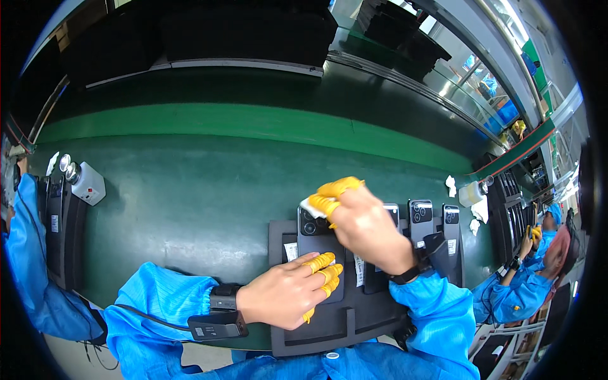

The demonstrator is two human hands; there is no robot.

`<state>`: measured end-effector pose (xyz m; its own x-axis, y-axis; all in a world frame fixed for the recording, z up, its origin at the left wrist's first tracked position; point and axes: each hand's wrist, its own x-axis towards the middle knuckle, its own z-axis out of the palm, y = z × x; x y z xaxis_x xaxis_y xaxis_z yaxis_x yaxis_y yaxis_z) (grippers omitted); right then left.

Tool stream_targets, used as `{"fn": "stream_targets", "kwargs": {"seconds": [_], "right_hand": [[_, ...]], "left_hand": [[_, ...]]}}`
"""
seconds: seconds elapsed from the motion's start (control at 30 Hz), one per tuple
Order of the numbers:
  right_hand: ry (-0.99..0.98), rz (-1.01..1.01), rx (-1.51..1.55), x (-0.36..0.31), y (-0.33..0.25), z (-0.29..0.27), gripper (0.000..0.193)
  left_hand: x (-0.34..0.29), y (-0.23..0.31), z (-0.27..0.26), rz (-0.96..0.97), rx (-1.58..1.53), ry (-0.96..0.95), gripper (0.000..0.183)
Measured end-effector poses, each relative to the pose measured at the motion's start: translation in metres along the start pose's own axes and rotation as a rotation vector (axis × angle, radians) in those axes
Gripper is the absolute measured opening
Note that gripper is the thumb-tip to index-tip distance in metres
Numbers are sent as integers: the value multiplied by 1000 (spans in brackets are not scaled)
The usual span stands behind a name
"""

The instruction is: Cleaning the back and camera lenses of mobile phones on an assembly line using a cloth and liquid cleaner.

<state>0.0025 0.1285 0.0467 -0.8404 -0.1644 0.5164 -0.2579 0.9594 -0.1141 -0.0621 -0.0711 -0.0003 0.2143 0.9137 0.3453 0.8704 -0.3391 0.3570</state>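
A dark grey smartphone point(310, 243) lies back up in a black foam tray point(277, 253), its camera block near the far end. My left hand point(288, 292), with yellow finger cots on several fingers, is laid across its lower part. Those bent fingers reach the phone's right edge and hold it down. Over the far end, my right hand point(367, 225) pinches a white wipe point(308, 208) by the camera block; its fingers also wear yellow cots. Further right in the tray are a phone point(420, 221) and another phone point(450, 218), plus one mostly hidden behind my right hand.
Paper labels point(291, 251) lie beside the phones. A white bottle point(88, 185) stands at left near stacked black trays point(63, 234); another bottle point(470, 194) and crumpled wipes point(480, 209) are at right. A co-worker's sleeve point(38, 266) shows left, another person point(529, 285) right.
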Motion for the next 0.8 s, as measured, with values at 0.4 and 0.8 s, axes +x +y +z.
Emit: {"fn": "stream_targets", "kwargs": {"seconds": [0.4, 0.8], "right_hand": [[-32, 26, -111, -17, 1, -37, 28], [-70, -59, 31, -7, -21, 5, 25]], "left_hand": [[-2, 1, 1, -15, 10, -3, 49], [-4, -1, 4, 8, -26, 22, 50]]}}
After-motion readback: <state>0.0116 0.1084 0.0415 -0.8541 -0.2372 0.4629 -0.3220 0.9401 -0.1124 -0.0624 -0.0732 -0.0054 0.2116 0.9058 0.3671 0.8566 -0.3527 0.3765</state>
